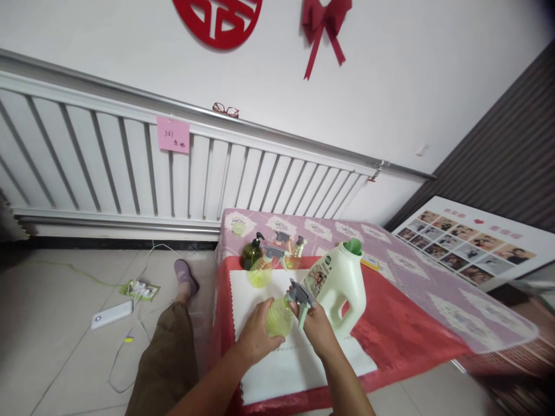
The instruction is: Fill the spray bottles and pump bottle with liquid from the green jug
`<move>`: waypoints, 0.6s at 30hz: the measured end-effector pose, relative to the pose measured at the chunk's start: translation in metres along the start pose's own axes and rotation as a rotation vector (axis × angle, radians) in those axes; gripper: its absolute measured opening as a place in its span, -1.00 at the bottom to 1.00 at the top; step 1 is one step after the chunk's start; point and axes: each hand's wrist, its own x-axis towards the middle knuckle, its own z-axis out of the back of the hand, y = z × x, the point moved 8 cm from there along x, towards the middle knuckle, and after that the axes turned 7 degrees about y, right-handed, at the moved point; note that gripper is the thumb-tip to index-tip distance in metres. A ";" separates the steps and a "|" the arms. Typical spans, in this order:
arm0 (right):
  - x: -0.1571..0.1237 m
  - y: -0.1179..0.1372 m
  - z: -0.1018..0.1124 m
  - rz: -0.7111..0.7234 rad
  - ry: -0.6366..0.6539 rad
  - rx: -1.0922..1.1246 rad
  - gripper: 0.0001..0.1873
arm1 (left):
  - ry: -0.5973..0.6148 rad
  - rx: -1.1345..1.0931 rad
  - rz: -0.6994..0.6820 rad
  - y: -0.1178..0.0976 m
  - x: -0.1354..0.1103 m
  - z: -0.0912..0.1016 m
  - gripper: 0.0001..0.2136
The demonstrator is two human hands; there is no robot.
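Fingers of my left hand (255,335) wrap round the body of a clear spray bottle (280,318) with yellowish-green contents. At its grey trigger head, my right hand (318,326) is closed, the fingertips partly hidden behind the head. The bottle is tilted above a white cloth (269,375). Just right of my hands stands a large pale green jug (353,277) with a green cap and a side handle. Behind are a second spray bottle (260,274), a dark green pump bottle (251,254) and another small bottle (295,254) with a spray head.
The table has a red cover (403,329) over a pink patterned tablecloth (390,248). A white radiator (260,179) runs along the wall behind. On the floor at left lie a power strip (139,290), cables and a white box-shaped device (111,315). A photo board (468,242) leans at right.
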 end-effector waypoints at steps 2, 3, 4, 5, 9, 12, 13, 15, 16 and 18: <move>-0.001 0.002 0.000 0.002 0.014 -0.008 -0.58 | 0.003 0.001 0.000 0.001 0.000 0.000 -0.14; -0.001 0.003 0.000 0.004 0.022 -0.013 -0.59 | 0.003 0.002 -0.001 0.001 -0.001 0.000 -0.14; -0.002 0.004 0.000 0.007 0.028 -0.017 -0.59 | 0.004 0.003 -0.003 0.001 -0.001 0.000 -0.14; -0.002 0.005 0.000 0.010 0.033 -0.020 -0.59 | 0.004 0.004 -0.005 0.001 -0.002 0.000 -0.15; -0.003 0.007 0.001 0.023 0.036 -0.037 -0.55 | 0.007 0.006 -0.009 0.000 -0.002 0.000 -0.15; -0.003 0.008 0.002 0.027 0.022 -0.051 -0.54 | 0.009 0.008 -0.008 0.000 -0.002 0.000 -0.15; -0.002 0.008 0.002 0.027 0.019 -0.055 -0.55 | 0.009 0.010 -0.008 0.000 -0.001 0.000 -0.14; -0.002 0.007 0.002 0.029 0.017 -0.060 -0.57 | 0.010 0.013 -0.005 0.001 -0.001 0.000 -0.14; -0.002 0.006 0.002 0.032 0.018 -0.061 -0.58 | 0.011 0.014 -0.003 0.001 -0.001 0.000 -0.13; -0.001 0.004 0.002 0.041 0.018 -0.063 -0.60 | 0.014 0.017 0.001 0.001 -0.001 0.000 -0.14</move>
